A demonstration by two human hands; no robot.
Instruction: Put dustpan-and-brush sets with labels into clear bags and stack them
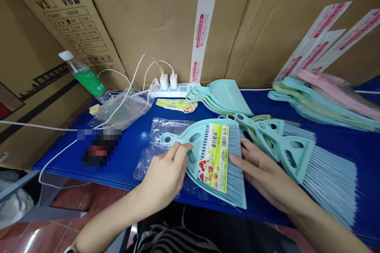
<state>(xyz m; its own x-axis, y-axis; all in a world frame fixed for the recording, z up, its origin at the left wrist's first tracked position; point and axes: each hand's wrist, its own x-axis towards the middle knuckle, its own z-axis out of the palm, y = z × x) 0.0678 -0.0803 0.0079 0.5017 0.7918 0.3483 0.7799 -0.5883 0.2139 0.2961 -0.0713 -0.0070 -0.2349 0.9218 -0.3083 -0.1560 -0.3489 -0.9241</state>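
Observation:
A light-teal dustpan and brush set (192, 138) is tilted in front of me at the desk's front edge, the brush nested in the pan. Across the blue-grey bristles lies a green and white printed label card (218, 150). My left hand (166, 174) is closed on the set near the brush's handle holes. On the opposite side, my right hand (261, 170) grips the bristle edge, thumb on top and the other fingers partly hidden. Under the set is a clear plastic bag (151, 146). Several loose brushes (297, 154) lie beside my right hand.
Stacked teal dustpans (228, 95) and more label cards (178, 105) sit behind the set. Bagged sets (320, 99) lie at right. A power strip (175, 91), white cables, a green-labelled bottle (87, 79) and another plastic bag (124, 106) are at back left, before cardboard boxes (160, 19).

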